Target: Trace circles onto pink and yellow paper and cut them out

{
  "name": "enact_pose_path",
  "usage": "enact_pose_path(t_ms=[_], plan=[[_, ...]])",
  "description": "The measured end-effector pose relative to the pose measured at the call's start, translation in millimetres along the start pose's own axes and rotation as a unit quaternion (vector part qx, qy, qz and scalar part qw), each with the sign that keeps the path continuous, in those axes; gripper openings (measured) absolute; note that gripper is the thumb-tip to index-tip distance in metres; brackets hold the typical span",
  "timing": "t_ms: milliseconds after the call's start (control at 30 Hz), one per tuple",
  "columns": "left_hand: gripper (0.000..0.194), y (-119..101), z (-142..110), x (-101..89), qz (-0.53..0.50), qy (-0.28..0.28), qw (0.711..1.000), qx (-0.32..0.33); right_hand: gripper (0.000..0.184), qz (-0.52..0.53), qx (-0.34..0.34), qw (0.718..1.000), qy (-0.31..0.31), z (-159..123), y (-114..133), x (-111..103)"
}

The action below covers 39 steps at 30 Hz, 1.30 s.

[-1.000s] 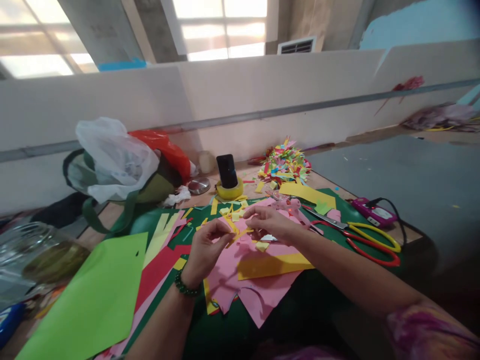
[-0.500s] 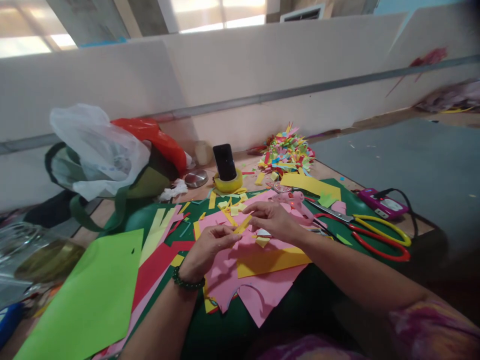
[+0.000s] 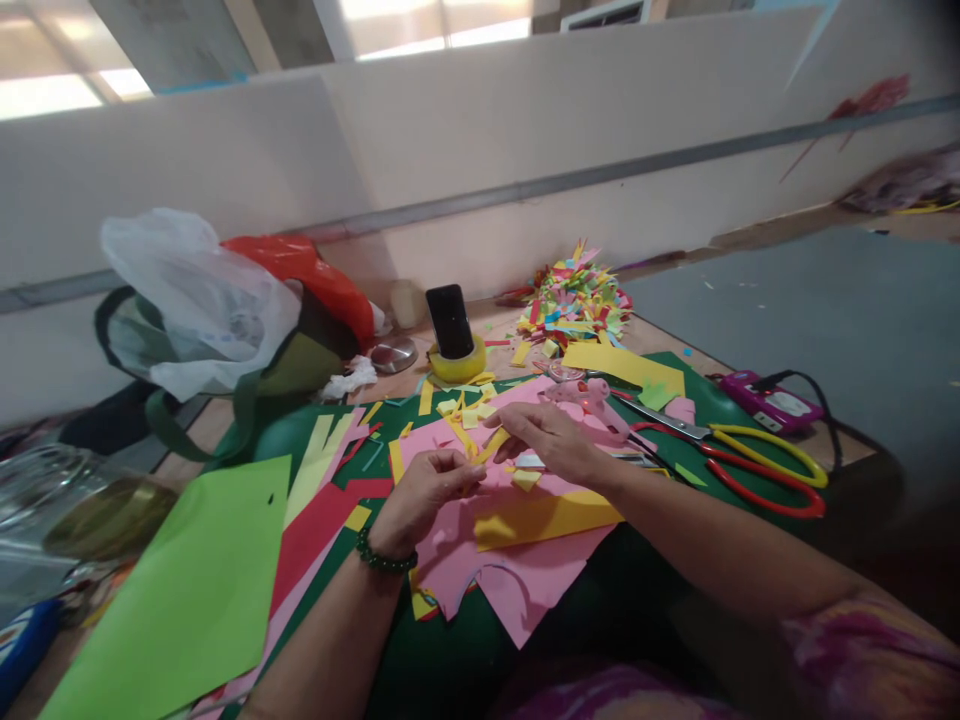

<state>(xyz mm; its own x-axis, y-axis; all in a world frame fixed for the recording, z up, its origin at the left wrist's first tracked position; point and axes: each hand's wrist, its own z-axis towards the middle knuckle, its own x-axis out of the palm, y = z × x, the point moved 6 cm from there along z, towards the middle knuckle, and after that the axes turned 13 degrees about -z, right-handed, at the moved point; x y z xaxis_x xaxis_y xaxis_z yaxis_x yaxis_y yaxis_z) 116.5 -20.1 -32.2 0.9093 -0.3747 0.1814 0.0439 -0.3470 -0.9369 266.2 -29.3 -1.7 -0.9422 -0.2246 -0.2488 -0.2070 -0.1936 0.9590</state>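
A yellow paper strip [image 3: 492,446] bridges the gap between a person's two hands, held above the pink paper [image 3: 517,602]. The left hand [image 3: 426,492] pinches the strip's lower end between thumb and fingers; the right hand [image 3: 555,440] pinches its upper end, the fingers partly hiding it. The strip is short, narrow and plain, slanting up from left to right. A wider yellow band [image 3: 546,520] lies across the pink paper, with a pink glue gun [image 3: 592,395] at its far right and scissors [image 3: 684,430] to its right.
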Motion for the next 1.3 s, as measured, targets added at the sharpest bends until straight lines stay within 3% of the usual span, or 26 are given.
enact_pose_path(t_ms=[133,300,500,833,1033,1300], plan=[[0.038,-3.6,-1.1,2.5,0.026,0.01,0.999,0.019,0.027,-0.084,-0.006,0.996,-0.034,-0.5,-1.4,0.7],[0.039,-10.0,-5.6,6.7,0.026,0.02,0.999,0.043,0.026,-0.103,-0.018,0.993,-0.048,-0.2,-6.5,2.4],[0.045,-0.3,-4.4,5.8,-0.035,0.021,0.999,-0.023,0.026,-0.118,-0.029,0.99,-0.07,0.2,-5.7,1.3],[0.041,2.0,-4.0,6.9,-0.045,0.044,0.998,-0.027,0.026,-0.135,-0.031,0.988,-0.072,-0.9,-9.4,6.4],[0.034,-3.9,-2.7,4.8,-0.056,0.035,0.997,0.04,0.023,-0.136,-0.033,0.988,-0.063,-1.6,-9.4,7.8],[0.03,-11.0,-3.9,5.6,0.024,0.039,0.993,0.105,0.033,-0.132,-0.003,0.99,-0.046,-3.9,-4.3,8.8]])
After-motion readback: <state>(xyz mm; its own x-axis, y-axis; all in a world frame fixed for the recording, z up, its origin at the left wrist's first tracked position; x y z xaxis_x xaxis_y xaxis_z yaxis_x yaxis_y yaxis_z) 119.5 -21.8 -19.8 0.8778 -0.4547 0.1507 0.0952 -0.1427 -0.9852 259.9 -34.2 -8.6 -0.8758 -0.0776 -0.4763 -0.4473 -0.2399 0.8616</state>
